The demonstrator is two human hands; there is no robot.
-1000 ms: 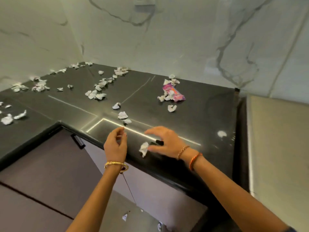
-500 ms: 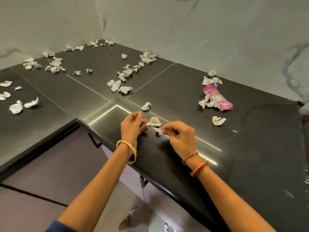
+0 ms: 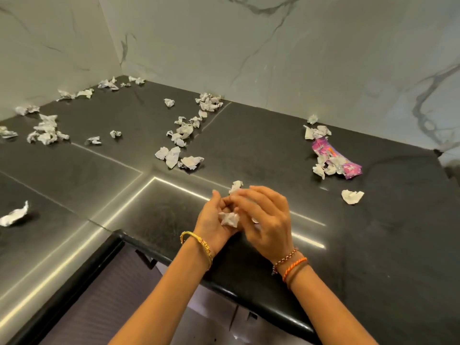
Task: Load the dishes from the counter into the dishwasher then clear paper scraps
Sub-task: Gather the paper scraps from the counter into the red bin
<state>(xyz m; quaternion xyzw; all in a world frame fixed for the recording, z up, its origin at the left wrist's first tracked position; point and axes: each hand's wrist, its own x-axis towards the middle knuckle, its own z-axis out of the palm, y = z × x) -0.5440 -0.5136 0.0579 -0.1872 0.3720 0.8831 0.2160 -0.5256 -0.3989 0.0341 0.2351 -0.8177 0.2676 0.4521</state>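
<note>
Crumpled white paper scraps lie scattered over the black counter (image 3: 273, 150). My left hand (image 3: 210, 220) is cupped palm-up above the counter's inner corner and holds a paper scrap (image 3: 229, 218). My right hand (image 3: 266, 220) hovers right against it, fingers loosely spread over the left fingers, with nothing visible in its grip. Another scrap (image 3: 236, 186) lies on the counter just beyond my fingertips. No dishes are in view.
A pink wrapper (image 3: 331, 153) lies among scraps at the right, with a single scrap (image 3: 352, 196) in front of it. Scrap clusters sit mid-counter (image 3: 179, 155), near the back wall (image 3: 209, 102) and at the left (image 3: 46, 130). Marble walls close the back. Cabinet fronts lie below the counter edge.
My right hand picked a scrap off the counter and came over to my left hand, where a scrap now sits. The view moved closer and leftward.
</note>
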